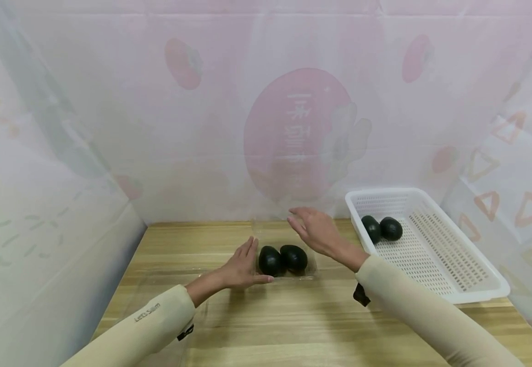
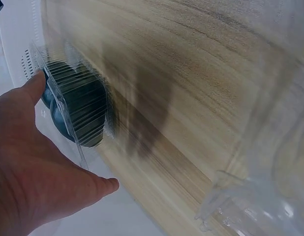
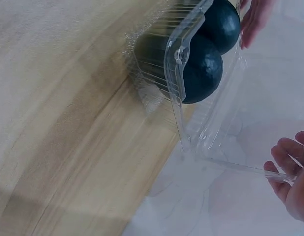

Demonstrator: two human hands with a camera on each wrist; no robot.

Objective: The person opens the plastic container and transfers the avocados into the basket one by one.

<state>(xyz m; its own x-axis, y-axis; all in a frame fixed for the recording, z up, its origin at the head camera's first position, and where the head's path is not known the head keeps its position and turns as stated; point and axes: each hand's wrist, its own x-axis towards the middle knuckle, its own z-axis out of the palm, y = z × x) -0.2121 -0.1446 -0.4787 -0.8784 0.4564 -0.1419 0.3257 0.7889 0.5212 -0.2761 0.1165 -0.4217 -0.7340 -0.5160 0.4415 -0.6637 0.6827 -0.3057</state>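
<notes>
Two dark green avocados [image 1: 294, 258] sit side by side in a clear plastic clamshell box [image 1: 311, 276] on the table. My left hand [image 1: 240, 267] rests against the box's left side, fingers straight and thumb out along the front edge. Ribbed walls of the box show beside that hand in the left wrist view. The box's clear lid [image 3: 226, 164] stands raised behind the fruit. My right hand [image 1: 316, 232] is at the lid's edge, its fingers loosely bent and touching the plastic, with a gap between thumb and fingers.
A white perforated basket [image 1: 465, 255] stands at the right, with two more avocados [image 1: 391, 229] in its far left part. Other clear plastic packaging [image 2: 260, 196] lies on the left of the wooden table [image 1: 284, 326]. Printed cloth walls enclose the back and sides.
</notes>
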